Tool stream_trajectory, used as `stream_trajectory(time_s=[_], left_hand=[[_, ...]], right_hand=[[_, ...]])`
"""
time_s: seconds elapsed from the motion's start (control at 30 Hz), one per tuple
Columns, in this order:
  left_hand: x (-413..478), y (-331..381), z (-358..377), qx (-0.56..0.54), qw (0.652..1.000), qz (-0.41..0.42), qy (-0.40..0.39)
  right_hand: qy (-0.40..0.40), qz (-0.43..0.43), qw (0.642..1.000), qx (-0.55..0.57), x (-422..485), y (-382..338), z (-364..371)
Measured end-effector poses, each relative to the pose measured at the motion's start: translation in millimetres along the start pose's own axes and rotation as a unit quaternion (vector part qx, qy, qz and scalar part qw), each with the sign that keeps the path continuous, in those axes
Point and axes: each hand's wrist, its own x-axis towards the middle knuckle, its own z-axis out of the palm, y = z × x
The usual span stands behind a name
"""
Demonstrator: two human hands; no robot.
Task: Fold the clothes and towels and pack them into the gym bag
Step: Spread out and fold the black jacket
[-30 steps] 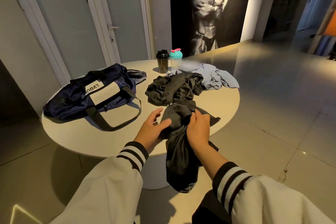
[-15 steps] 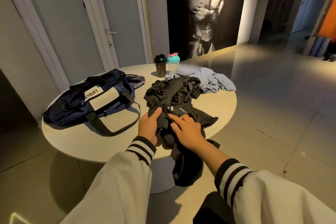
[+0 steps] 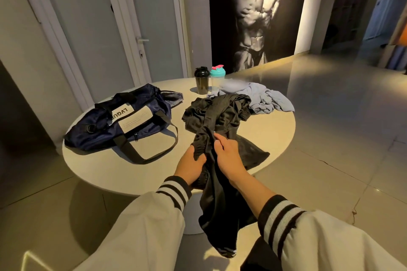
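Observation:
A black garment (image 3: 220, 209) hangs over the near edge of the round white table (image 3: 105, 167), its upper part bunched between my hands. My left hand (image 3: 190, 166) grips a ribbed black edge of it. My right hand (image 3: 228, 156) pinches the fabric just to the right. A second heap of black clothing (image 3: 217, 114) lies mid-table behind them. A light blue towel or shirt (image 3: 262, 99) is crumpled at the far right of the table. The navy gym bag (image 3: 123, 121) lies on the left, straps spread toward me.
Two shaker bottles stand at the table's far edge, one black (image 3: 201, 80) and one with a teal lid (image 3: 217, 77). A closed door (image 3: 154, 22) and a wall mural are behind. Shiny tiled floor (image 3: 330, 138) extends to the right.
Both hands have shifted along the black garment and lifted its bunched upper part slightly; more of it now hangs below the table edge. The camera has tilted a little.

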Motion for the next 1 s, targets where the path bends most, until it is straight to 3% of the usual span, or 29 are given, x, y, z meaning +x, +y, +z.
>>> stream_trajectory(time_s=[0.17,0.27,0.37,0.47,0.57,0.7,0.77,0.87,0.93,1.0], left_hand=[[12,14,-32,-0.128,0.987,-0.013,0.095],[19,25,-53,0.023,0.999,0.023,0.031],[24,24,-66,0.171,0.985,0.031,0.017],[27,15,-75,0.233,0.97,0.05,0.045],[29,2,-70,0.231,0.968,0.052,0.082],[23,-5,-55,0.195,0.973,0.118,0.037],[20,-3,-54,0.199,0.965,0.167,0.015],[19,-1,-56,0.199,0.955,0.22,0.003],[20,0,-58,0.199,0.953,0.228,0.011],[23,-1,-61,0.207,0.954,0.216,0.033]], right_hand=[[0.119,-0.072,0.953,-0.269,-2,12,-24],[-0.018,-0.144,0.943,-0.3,5,8,-20],[-0.163,-0.089,0.918,-0.351,2,2,-10],[-0.127,-0.021,0.866,-0.483,-1,-2,-10],[-0.076,-0.03,0.883,-0.462,1,-6,-9],[0.01,-0.138,0.919,-0.369,4,-4,-8],[-0.02,-0.136,0.929,-0.344,17,1,-8],[-0.148,-0.079,0.936,-0.31,33,7,-7],[-0.184,-0.025,0.917,-0.354,35,10,-9],[-0.166,0.012,0.876,-0.453,29,8,-14]])
